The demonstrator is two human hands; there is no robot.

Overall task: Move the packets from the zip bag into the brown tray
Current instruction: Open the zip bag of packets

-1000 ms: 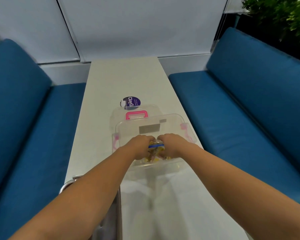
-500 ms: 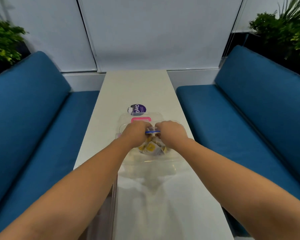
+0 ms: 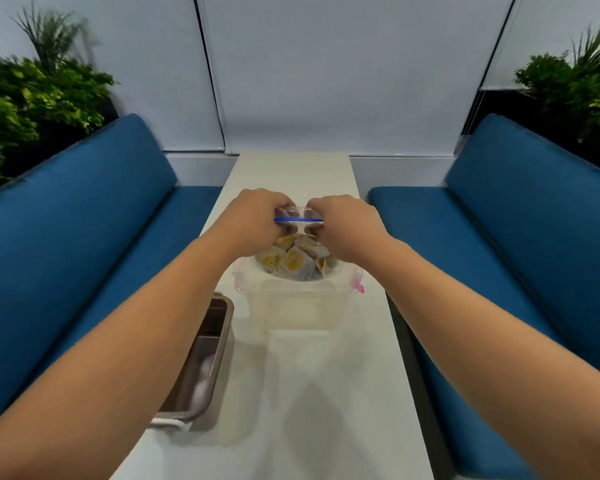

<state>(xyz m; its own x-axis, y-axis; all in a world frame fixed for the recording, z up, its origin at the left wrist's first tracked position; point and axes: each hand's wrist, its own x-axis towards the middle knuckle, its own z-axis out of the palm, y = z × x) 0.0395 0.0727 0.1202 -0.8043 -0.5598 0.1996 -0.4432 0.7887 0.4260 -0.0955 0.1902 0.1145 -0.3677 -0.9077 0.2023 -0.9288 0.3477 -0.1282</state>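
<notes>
Two-handed pinch on zip bag (image 3: 298, 216) top: left hand (image 3: 257, 220) grips left end of blue seal, right hand (image 3: 347, 225) grips right end, fingers curled. Holds bag upright over clear plastic box (image 3: 300, 306), yellow packets (image 3: 293, 262) bunched in bottom. Brown tray (image 3: 226, 327) just left of box on white table (image 3: 326, 393), apart from bag
</notes>
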